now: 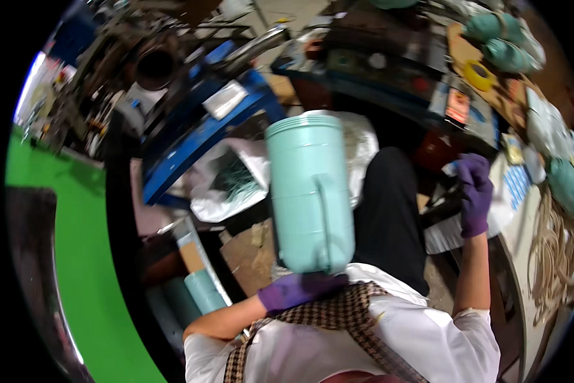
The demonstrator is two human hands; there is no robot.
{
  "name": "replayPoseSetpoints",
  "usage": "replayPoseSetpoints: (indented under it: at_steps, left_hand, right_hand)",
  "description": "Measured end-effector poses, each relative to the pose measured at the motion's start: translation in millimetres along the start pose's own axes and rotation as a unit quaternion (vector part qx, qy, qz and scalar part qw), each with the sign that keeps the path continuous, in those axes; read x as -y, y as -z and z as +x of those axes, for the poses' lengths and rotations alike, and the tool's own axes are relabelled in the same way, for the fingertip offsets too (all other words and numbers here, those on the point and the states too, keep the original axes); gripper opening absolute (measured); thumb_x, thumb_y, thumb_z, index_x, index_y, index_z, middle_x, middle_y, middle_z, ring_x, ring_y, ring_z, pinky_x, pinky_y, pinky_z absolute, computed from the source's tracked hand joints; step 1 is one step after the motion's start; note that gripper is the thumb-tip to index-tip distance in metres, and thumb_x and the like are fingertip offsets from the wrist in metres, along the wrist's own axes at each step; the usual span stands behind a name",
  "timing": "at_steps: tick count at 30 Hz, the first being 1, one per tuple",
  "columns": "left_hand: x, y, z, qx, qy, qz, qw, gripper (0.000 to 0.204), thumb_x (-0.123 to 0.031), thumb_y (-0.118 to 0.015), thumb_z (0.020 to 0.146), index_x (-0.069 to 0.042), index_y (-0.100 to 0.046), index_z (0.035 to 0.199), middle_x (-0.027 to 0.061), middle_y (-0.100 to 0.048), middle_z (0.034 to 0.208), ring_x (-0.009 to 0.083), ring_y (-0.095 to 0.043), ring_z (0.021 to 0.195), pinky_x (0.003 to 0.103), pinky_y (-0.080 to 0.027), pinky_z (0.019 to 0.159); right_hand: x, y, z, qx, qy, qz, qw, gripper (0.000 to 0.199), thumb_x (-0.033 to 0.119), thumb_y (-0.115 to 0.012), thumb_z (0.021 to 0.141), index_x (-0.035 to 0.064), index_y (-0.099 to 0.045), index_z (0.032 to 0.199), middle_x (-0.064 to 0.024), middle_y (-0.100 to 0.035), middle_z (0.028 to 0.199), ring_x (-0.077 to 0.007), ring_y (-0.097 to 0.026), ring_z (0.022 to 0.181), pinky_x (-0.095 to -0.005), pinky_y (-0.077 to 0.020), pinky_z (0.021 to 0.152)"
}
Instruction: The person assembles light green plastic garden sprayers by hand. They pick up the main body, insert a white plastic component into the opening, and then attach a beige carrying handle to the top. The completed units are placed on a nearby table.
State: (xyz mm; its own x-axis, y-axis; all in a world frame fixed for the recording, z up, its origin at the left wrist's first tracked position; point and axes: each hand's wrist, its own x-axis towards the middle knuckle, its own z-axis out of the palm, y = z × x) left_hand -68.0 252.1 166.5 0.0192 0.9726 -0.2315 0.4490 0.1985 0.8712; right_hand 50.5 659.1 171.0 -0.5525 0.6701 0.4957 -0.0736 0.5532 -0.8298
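Observation:
A pale teal plastic jug [306,198] stands before my body, with its ridged threaded rim at the far end and a handle along its side. My left hand [300,290], in a purple glove, is at the jug's near end and supports it there; the jug partly hides its fingers. Off to the right, beside the workbench, my right hand [475,191] is raised in a matching glove with its fingers curled. A small pale bit shows at its fingertips, too small and blurred to name.
Left of the jug, a white bag [229,204] holds teal plastic scraps beneath a blue metal frame [204,140]. At the right, the bench bears yellow tape [478,75], a phone [457,105], teal wrapped pieces [507,54] and a coil of cord [549,255]. Dark machinery [383,51] stands ahead.

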Motion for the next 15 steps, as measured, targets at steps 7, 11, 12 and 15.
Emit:
replayPoseSetpoints:
  at_steps: [7, 11, 12, 15]
  left_hand:
    - [47.2, -36.8, -1.6, -0.068, -0.097, 0.24, 0.964, 0.045, -0.031, -0.039, 0.109, -0.007, -0.047, 0.147, 0.0119, -0.055, 0.14, 0.0204, -0.055, 0.124, 0.028, -0.039, 0.111]
    - [4.5, -7.5, 5.8, -0.073, -0.191, 0.78, 0.591, 0.045, -0.021, -0.043, 0.106, -0.005, -0.045, 0.147, 0.0119, -0.055, 0.135, 0.0177, -0.054, 0.119, 0.026, -0.04, 0.11]
    - [3.9, -8.7, 0.6, -0.05, -0.159, 0.728, 0.665, 0.045, -0.019, -0.043, 0.104, -0.004, -0.044, 0.147, 0.0116, -0.055, 0.135, 0.0163, -0.054, 0.119, 0.025, -0.04, 0.109]
    - [-0.5, -7.7, -27.1, -0.108, -0.076, 0.609, 0.782, 0.052, -0.015, -0.049, 0.1, -0.009, -0.041, 0.151, 0.013, -0.048, 0.144, 0.021, -0.051, 0.127, 0.029, -0.041, 0.11]
  right_hand:
    - [98.6, -172.1, 35.8, 0.337, 0.016, 0.157, 0.928, 0.016, 0.017, -0.072, 0.086, 0.0014, -0.07, 0.087, -0.0075, -0.063, 0.081, -0.0212, -0.058, 0.084, -0.033, -0.0464, 0.08]
    - [102.9, -196.2, 38.6, 0.394, -0.054, 0.109, 0.911, 0.018, 0.021, -0.076, 0.083, 0.0031, -0.071, 0.082, -0.0091, -0.065, 0.09, -0.0239, -0.06, 0.088, -0.0363, -0.0478, 0.079]
    - [105.6, -201.4, 36.8, 0.353, 0.023, 0.049, 0.934, 0.022, 0.024, -0.078, 0.081, 0.004, -0.071, 0.086, -0.0105, -0.064, 0.095, -0.0251, -0.06, 0.09, -0.0368, -0.0483, 0.079]
    - [87.9, -224.8, 38.1, 0.174, 0.263, -0.128, 0.94, 0.055, 0.04, -0.086, 0.07, 0.0076, -0.068, 0.112, -0.0184, -0.06, 0.115, -0.0335, -0.06, 0.104, -0.0401, -0.051, 0.087]
